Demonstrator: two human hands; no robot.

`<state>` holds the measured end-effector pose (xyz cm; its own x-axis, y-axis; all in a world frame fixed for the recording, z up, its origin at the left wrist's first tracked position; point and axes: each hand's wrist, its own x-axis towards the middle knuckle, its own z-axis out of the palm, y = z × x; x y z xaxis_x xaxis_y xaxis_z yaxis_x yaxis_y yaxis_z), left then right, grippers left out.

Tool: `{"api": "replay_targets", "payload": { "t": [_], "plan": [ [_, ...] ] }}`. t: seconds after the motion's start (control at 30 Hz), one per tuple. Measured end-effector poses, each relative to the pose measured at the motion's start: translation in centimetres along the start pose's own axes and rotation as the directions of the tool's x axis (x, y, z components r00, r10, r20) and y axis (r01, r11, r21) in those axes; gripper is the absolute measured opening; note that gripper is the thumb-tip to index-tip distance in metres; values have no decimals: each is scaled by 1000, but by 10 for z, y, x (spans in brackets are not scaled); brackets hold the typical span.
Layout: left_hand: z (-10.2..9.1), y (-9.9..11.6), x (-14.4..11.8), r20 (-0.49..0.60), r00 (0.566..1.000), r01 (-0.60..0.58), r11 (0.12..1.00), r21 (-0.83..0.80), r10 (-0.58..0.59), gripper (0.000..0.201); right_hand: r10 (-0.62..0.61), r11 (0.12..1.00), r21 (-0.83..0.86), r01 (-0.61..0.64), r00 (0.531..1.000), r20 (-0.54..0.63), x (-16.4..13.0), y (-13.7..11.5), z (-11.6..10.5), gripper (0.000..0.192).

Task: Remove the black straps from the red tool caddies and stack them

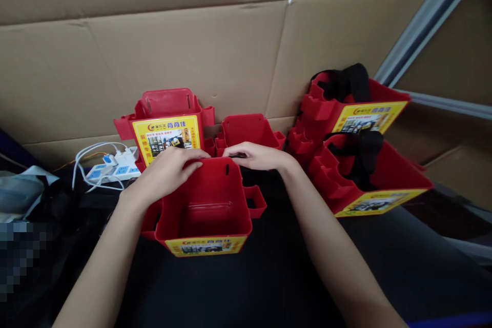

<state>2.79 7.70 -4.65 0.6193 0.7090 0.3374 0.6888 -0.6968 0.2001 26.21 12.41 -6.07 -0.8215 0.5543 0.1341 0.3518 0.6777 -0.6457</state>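
Observation:
A red plastic tool bin with a yellow label on its front stands open on the black table, close to me. My left hand rests on the bin's far rim at the left, fingers curled over the edge. My right hand lies on the same rim at the right, and a small dark thing shows under its fingers. I cannot tell what that thing is. Behind the bin stand two more red bins, one with its yellow label facing me.
Two stacked red bins with black straps stand at the right. A white power strip with cables lies at the left. Cardboard sheets form a wall behind. Dark fabric and a bag sit at the far left.

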Motion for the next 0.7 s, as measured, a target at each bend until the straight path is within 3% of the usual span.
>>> {"api": "replay_targets", "payload": {
  "t": [0.17, 0.33, 0.5, 0.7],
  "plan": [
    [2, -1, -1, -9, 999, 37, 999, 14, -37, 27, -12, 1000, -21, 12, 1000, 27, 0, -1, 1, 26],
    [0, 27, -4, -194, 976, 115, 989, 88, -96, 23, 32, 999, 11, -32, 999, 3, -2, -7, 1, 31],
    [17, 56, 10, 21, 968, 242, 949, 200, -251, 34, 89, 996, 19, -88, 995, -36, -6, -10, -5, 34],
    [33, 53, 29, 112, 958, 238, 951, 199, -263, 21, 104, 994, 53, -100, 992, -66, -8, -14, -6, 31]
  ]
}}
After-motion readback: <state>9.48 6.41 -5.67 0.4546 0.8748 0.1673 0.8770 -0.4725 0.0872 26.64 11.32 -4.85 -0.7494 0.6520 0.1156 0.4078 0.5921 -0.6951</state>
